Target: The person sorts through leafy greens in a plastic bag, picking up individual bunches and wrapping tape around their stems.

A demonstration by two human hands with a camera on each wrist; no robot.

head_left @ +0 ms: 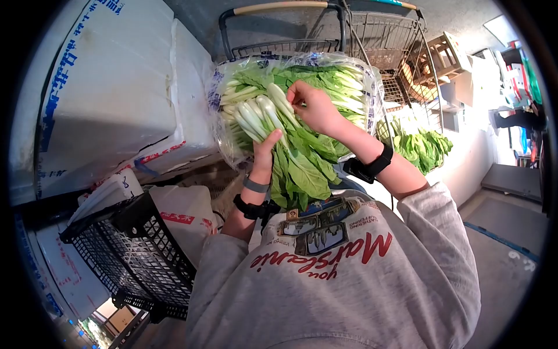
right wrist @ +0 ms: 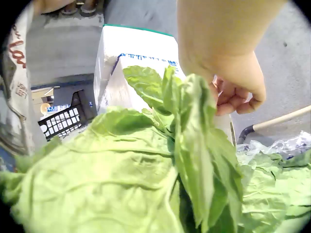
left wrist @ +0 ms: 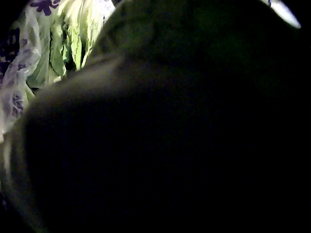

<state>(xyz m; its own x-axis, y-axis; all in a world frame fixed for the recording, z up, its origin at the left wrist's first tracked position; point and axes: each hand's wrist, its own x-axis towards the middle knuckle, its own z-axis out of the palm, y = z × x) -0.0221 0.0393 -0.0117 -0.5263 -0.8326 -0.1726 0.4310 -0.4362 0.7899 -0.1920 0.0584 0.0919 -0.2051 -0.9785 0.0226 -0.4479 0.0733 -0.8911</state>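
Note:
My left hand grips a bunch of leafy greens with pale, thick stems, thumb across the stalks. The stem ends point away from me and the leaves hang toward my shirt. At the bunch's right side, my right hand pinches one pale stalk between thumb and fingers. Seen from the right wrist, large leaves fill the foreground below that hand's curled fingers. Beneath both hands lie more greens in a clear plastic bag. The left wrist view is mostly dark, hiding the left hand.
White foam boxes stack up at the left, above a black plastic crate. Behind the bag stands a cart handle. A wire basket cart and more greens are at the right, near a wooden crate.

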